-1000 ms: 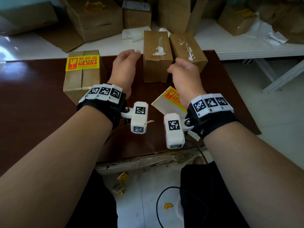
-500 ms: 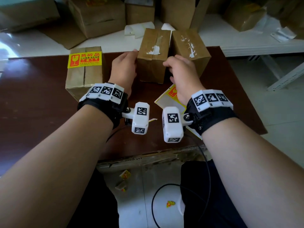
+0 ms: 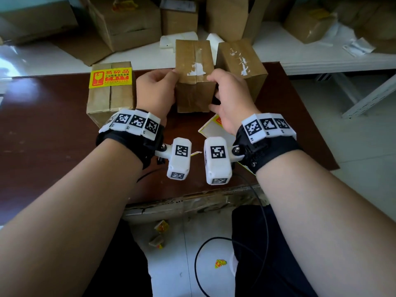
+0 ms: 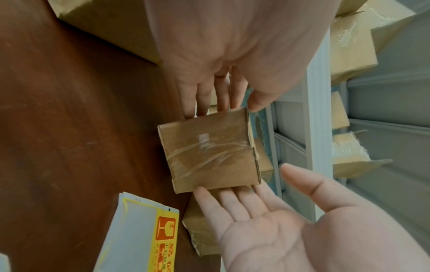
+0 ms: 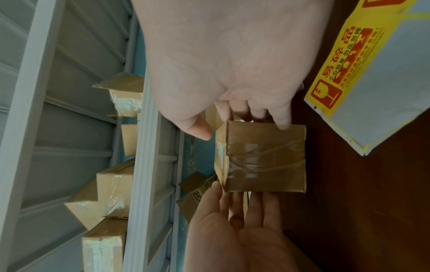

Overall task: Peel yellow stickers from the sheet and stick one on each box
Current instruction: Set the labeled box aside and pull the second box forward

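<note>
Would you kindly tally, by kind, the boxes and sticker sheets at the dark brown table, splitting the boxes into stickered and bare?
Stickered boxes: 1, the left box
Bare boxes: 2, the middle box and the right box
Sticker sheets: 1, the sticker sheet
Total: 4

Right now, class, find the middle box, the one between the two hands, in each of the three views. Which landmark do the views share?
Head view: the middle box sits upper centre, between the left hand and right hand.
Left wrist view: centre.
Right wrist view: right of centre.
Shared landmark: the yellow sticker sheet on the table.
</note>
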